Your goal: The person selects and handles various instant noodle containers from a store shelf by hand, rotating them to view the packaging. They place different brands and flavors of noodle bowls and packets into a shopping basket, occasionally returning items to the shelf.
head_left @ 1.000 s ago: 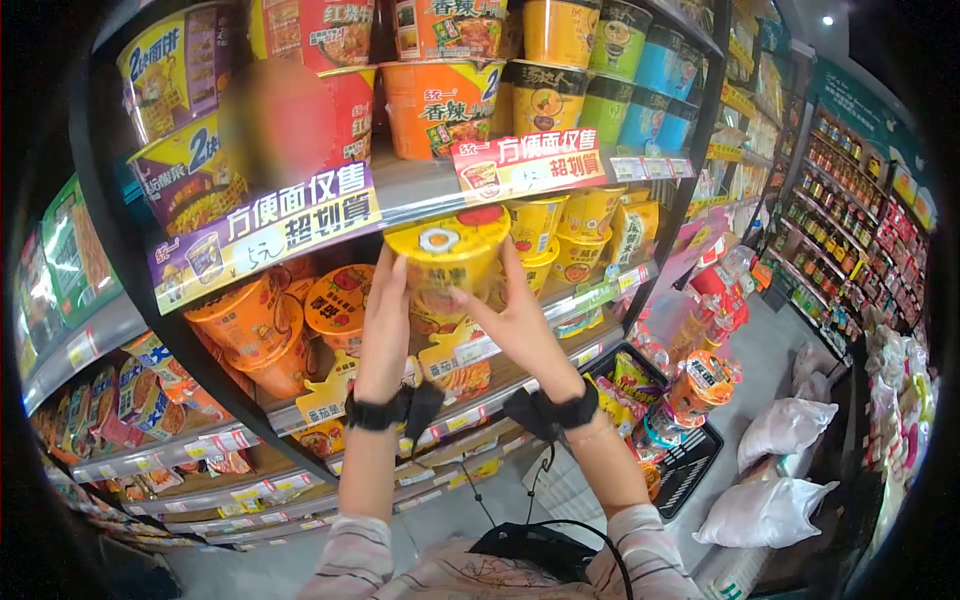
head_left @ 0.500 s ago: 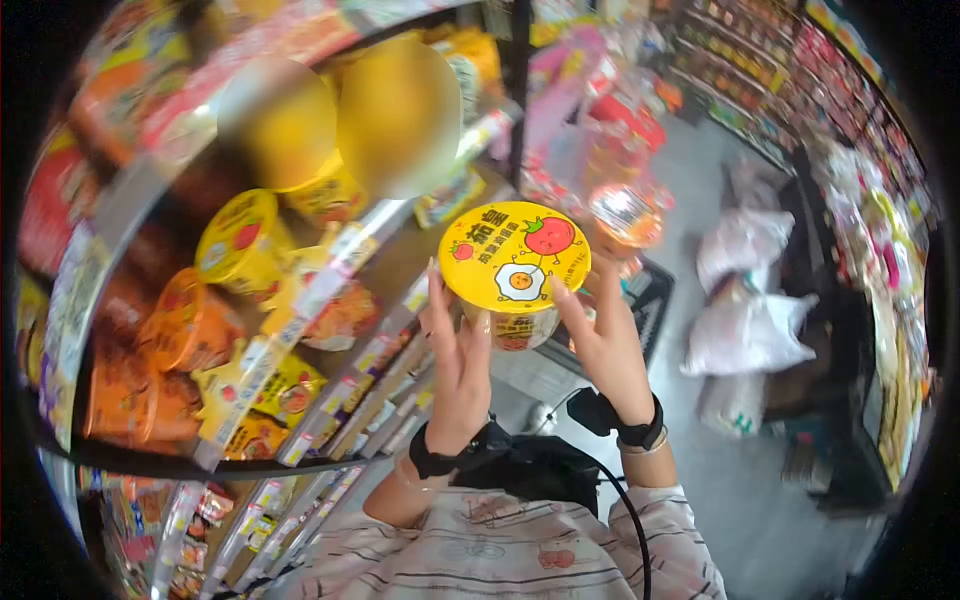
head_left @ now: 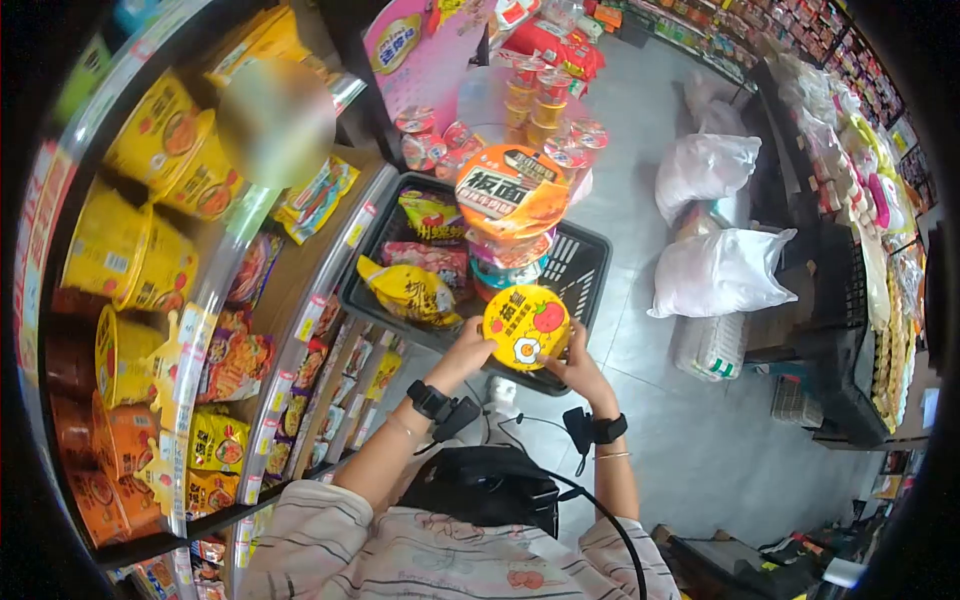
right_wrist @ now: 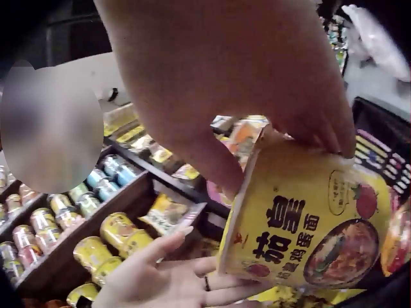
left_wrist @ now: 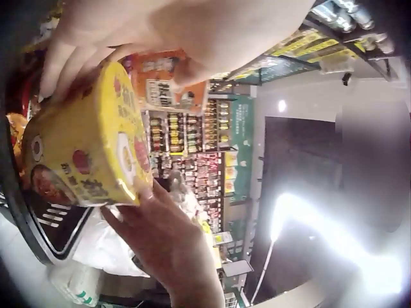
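Observation:
A yellow cup of instant noodles (head_left: 526,325), its lid printed with a tomato and a fried egg, is held between both hands over the near edge of a black shopping basket (head_left: 590,262) on the floor. My left hand (head_left: 466,349) grips its left side and my right hand (head_left: 573,361) grips its right side. In the left wrist view the yellow cup (left_wrist: 83,151) lies between the left hand (left_wrist: 154,35) and the right hand (left_wrist: 164,240). The right wrist view shows the cup's side (right_wrist: 314,224) under the right hand's fingers (right_wrist: 302,115), the left hand (right_wrist: 173,279) below.
The basket holds a tall stack of noodle cups topped by an orange one (head_left: 510,190) and several snack bags (head_left: 410,290). Shelves of yellow and orange noodle cups (head_left: 140,270) stand at left. White sacks (head_left: 720,270) lie on the grey floor at right.
The cup has come away from the shelf and down to the basket's near edge, both hands still on it. The head view has swung from the shelves down to the floor.

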Tool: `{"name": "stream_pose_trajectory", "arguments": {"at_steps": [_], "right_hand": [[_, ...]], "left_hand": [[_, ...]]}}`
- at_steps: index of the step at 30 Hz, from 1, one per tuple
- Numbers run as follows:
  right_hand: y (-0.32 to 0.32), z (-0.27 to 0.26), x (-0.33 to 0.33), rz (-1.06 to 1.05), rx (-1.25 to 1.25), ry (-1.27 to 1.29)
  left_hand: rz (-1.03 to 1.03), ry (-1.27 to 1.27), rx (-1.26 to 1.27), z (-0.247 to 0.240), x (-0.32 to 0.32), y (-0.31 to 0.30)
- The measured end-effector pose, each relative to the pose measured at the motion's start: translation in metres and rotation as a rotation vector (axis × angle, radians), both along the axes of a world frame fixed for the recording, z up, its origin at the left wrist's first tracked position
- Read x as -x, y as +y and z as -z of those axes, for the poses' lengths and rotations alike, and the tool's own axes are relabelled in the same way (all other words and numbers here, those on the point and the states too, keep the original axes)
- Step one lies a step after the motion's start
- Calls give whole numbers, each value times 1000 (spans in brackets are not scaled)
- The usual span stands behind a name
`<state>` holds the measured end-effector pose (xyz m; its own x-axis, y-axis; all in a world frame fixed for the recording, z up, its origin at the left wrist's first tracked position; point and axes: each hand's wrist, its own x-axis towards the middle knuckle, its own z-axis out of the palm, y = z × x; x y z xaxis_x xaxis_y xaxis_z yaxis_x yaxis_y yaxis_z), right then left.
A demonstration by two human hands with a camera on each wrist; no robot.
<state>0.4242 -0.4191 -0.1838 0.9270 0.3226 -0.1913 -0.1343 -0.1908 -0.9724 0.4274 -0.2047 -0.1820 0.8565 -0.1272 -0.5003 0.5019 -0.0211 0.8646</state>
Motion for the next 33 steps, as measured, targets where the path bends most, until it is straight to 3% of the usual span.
{"name": "stream_pose_trajectory", "arguments": {"at_steps": [1, 2, 4, 5, 6, 8, 9, 10, 11, 12, 15, 16, 18, 19, 22, 24, 26, 27, 29, 30, 32, 33], "right_hand": [[-4, 13, -4, -11, 163, -108], [-5, 36, -8, 22, 253, -86], [-1, 36, -16, 39, 449, -60], [4, 31, -19, -3, 526, -61], [9, 23, -22, -46, 604, -64], [12, 26, -26, -46, 683, -66], [9, 42, -25, -5, 678, -65], [8, 52, -23, 34, 671, -65], [9, 44, -21, 34, 693, -108], [9, 29, -18, 30, 713, -155], [3, 8, -11, -27, 634, -158], [7, -11, -8, -43, 555, -215], [-4, 3, -5, -118, 510, -309], [-4, -1, -2, -141, 487, -315], [4, -11, 7, -224, 503, -301], [36, -60, 18, -283, 514, -142], [50, -54, 16, -428, 360, -231], [71, -77, 21, -477, 222, -250], [108, -119, 24, -652, 8, -290], [140, -179, 54, -622, -62, -527], [167, -244, 63, -978, 85, -695], [186, -275, 67, -1144, 29, -773]], "left_hand": [[17, -32, -44, 59, -11, 2], [88, 22, -176, 69, -21, 0], [111, 28, -85, 38, -28, -10], [153, -94, -82, 88, -32, -9], [240, -114, -184, 106, -32, -9], [364, 46, -537, 73, -33, -14], [337, -81, -482, 108, -27, -12], [306, -148, -475, 46, -22, -15], [335, -81, -492, 21, -21, -15], [358, -14, -507, 10, -20, -11], [277, -243, -701, 27, 3, 10], [217, -264, -706, 16, 10, 21], [104, -314, -716, -13, 31, 44], [24, -377, -697, -1, 44, 58], [-77, -337, -573, -38, 90, 107], [-171, -350, -565, -25, 126, 140], [-272, -448, -280, -34, 162, 171], [-289, -438, -219, -26, 180, 189], [-291, -536, -85, -92, 220, 211], [-298, -633, -21, -133, 243, 216], [-374, -770, 181, -185, 288, 230], [-397, -838, 289, -206, 306, 239]]}}
